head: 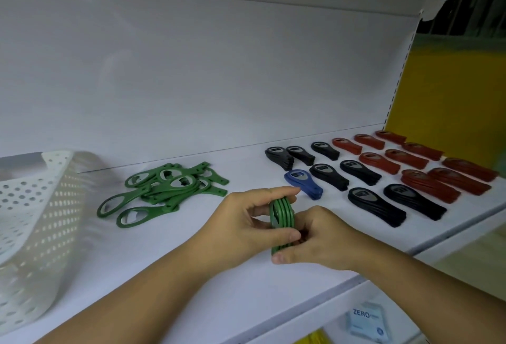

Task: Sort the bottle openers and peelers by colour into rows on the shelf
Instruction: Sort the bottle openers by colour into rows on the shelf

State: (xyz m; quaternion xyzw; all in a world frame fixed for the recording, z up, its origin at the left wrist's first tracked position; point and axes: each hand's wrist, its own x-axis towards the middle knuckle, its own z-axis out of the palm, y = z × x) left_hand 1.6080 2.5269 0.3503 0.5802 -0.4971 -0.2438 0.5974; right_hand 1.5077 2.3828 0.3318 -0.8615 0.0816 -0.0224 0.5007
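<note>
While the white basket (pixel 41 206) lies tilted, left hand (pixel 241 223) and right hand (pixel 323 242) grip one green opener stack (pixel 282 216).

Both bare forearms reach in from the lower edge and meet in the middle. The left hand (pixel 246 223) pinches a stack of green openers (pixel 282 220) held on edge, with the fingers curled over its top and the thumb beneath. The right hand (pixel 320 242) wraps the stack's lower end, knuckles up, thumb along the bottom.

Green openers (pixel 282 223), stacked, on edge
</note>
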